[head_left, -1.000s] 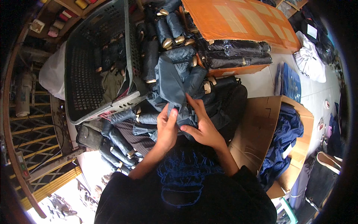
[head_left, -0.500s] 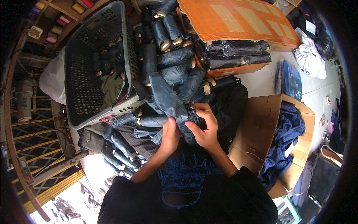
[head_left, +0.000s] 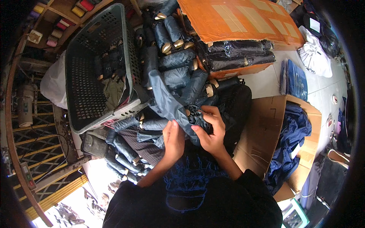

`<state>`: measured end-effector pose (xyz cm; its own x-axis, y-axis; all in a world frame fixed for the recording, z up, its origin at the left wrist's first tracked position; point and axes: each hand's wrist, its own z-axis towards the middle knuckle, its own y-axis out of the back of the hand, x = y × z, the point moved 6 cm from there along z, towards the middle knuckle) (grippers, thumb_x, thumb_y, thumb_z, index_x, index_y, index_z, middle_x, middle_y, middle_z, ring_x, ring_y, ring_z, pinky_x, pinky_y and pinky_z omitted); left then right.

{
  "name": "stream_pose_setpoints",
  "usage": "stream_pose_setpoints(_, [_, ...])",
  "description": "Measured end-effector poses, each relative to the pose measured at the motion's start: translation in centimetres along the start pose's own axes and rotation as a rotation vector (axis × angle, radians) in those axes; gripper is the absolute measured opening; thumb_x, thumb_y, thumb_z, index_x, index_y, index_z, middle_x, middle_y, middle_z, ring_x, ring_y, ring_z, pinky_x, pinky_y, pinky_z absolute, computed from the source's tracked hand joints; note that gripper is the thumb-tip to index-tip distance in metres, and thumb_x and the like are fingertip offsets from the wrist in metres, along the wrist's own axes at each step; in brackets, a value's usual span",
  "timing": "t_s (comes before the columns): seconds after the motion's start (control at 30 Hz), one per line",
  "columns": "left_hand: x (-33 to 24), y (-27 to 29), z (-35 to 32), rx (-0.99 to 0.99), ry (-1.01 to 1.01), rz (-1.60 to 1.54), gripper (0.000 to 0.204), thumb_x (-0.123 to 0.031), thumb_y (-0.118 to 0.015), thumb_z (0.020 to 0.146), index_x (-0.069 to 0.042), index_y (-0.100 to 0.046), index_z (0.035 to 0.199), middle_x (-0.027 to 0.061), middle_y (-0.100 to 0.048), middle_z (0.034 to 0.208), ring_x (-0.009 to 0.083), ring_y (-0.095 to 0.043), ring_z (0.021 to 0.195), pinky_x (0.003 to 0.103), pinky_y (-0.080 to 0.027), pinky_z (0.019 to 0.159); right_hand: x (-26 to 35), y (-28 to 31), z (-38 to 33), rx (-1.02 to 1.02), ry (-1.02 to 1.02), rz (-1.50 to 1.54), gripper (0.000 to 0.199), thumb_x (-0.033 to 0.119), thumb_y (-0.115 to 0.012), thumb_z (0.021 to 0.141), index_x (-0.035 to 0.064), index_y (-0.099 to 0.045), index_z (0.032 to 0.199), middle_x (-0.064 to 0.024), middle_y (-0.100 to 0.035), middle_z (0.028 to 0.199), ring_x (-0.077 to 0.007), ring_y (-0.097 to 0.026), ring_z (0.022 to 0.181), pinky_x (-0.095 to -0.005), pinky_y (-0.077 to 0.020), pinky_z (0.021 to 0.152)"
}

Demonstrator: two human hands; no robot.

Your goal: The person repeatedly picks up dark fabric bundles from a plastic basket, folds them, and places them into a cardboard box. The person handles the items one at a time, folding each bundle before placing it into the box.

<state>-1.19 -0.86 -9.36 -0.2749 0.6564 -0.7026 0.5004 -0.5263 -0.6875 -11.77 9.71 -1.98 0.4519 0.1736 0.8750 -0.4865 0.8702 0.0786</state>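
A dark perforated basket [head_left: 81,72] stands at left. The left hand [head_left: 174,142] has its grip closed on a blue-grey cloth [head_left: 167,100], which slants over the near edge of a pile of rolled bundles [head_left: 176,76]. The right hand [head_left: 211,133] pinches the same cloth's near end. Farther right, an open carton [head_left: 260,133] holds navy fabric [head_left: 287,148].
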Motion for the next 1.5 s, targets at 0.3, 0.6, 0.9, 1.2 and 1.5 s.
stream_pose_setpoints(0.3, [-2.3, -4.7, 0.3, 0.064, 0.063, 0.148, 0.060, -0.036, -0.063, 0.087, 0.002, -0.043, 0.129, 0.0137, -0.053, 0.127, 0.0252, -0.051, 0.117, 0.039, -0.039, 0.099, 0.8, -0.1, 1.1, 0.210, -0.011, 0.070, 0.038, 0.006, -0.076, 0.073, 0.0012, -0.061, 0.108, -0.0203, -0.056, 0.112, -0.0332, -0.057, 0.104, -0.0386, -0.0454, 0.090])
stream_pose_setpoints(0.6, [-4.1, -6.4, 1.9, 0.222, 0.064, 0.173, 0.061, -0.025, -0.063, 0.084, 0.005, -0.041, 0.132, 0.0202, -0.042, 0.139, 0.0263, -0.046, 0.124, 0.039, -0.034, 0.105, 0.4, -0.7, 0.8, 0.263, -0.063, 0.104, 0.036, 0.009, -0.073, 0.076, -0.0016, -0.061, 0.108, -0.0181, -0.046, 0.115, -0.0313, -0.051, 0.111, -0.0412, -0.0408, 0.096])
stream_pose_setpoints(0.9, [-4.0, -6.8, 2.0, 0.226, -0.023, 0.261, 0.055, -0.023, -0.062, 0.081, 0.005, -0.047, 0.127, 0.0238, -0.043, 0.138, 0.0294, -0.046, 0.125, 0.041, -0.032, 0.106, 0.8, -1.0, 1.0, 0.271, -0.081, 0.060, 0.037, 0.006, -0.070, 0.077, -0.0014, -0.061, 0.112, -0.0183, -0.045, 0.118, -0.0326, -0.049, 0.111, -0.0401, -0.0400, 0.097])
stream_pose_setpoints(1.2, [-2.9, -3.7, 1.0, 0.235, 0.048, 0.423, 0.054, -0.033, -0.051, 0.096, 0.004, -0.041, 0.134, 0.0153, -0.046, 0.136, 0.0226, -0.043, 0.125, 0.036, -0.030, 0.106, 0.1, -0.9, -0.1, 0.178, -0.134, 0.037, 0.042, 0.007, -0.073, 0.075, -0.0063, -0.060, 0.112, -0.0212, -0.048, 0.117, -0.0334, -0.053, 0.107, -0.0381, -0.0434, 0.093])
stream_pose_setpoints(1.5, [-1.7, -3.9, -0.8, -0.105, -0.060, 0.253, 0.048, -0.031, -0.056, 0.091, -0.003, -0.044, 0.129, 0.0097, -0.054, 0.122, 0.0214, -0.051, 0.112, 0.035, -0.036, 0.099, 1.6, -1.3, 0.8, 0.178, -0.075, -0.103, 0.033, 0.002, -0.065, 0.081, -0.0079, -0.058, 0.112, -0.0229, -0.051, 0.113, -0.0357, -0.057, 0.103, -0.0384, -0.0474, 0.085])
